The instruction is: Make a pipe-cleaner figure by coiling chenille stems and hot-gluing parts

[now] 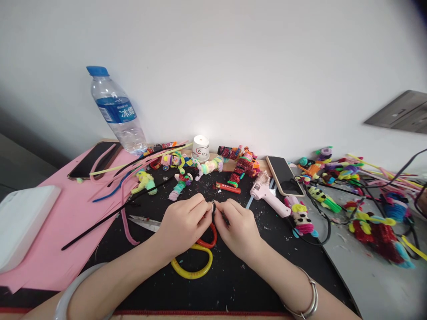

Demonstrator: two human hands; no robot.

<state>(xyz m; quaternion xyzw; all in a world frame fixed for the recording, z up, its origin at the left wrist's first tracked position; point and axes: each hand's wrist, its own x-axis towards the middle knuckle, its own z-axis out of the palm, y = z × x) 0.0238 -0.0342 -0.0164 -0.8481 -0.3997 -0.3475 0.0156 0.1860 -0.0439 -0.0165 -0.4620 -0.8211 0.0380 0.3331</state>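
Note:
My left hand (190, 218) and my right hand (237, 226) meet fingertip to fingertip over the black mat (240, 284). Both are closed in a pinch on a short black fuzzy piece (214, 213), which looks like pipe cleaner; a pale bit shows at its top. My fingers cover most of it. Beneath my left hand lie scissors (192, 276) with a yellow and a red handle loop, their blades pointing left. A red utility knife (228, 188) rests just beyond my fingertips. Right of it is a pink glue gun (269, 195).
Several fuzzy pipe-cleaner figures (245, 164) spread along the back and right. A white paper cup (201, 149) and a tilted water bottle (116, 111) stand near the wall. Loose pipe cleaners (96, 226) cross pink paper (76, 200). A phone (285, 175) and black cable (325, 238) are right.

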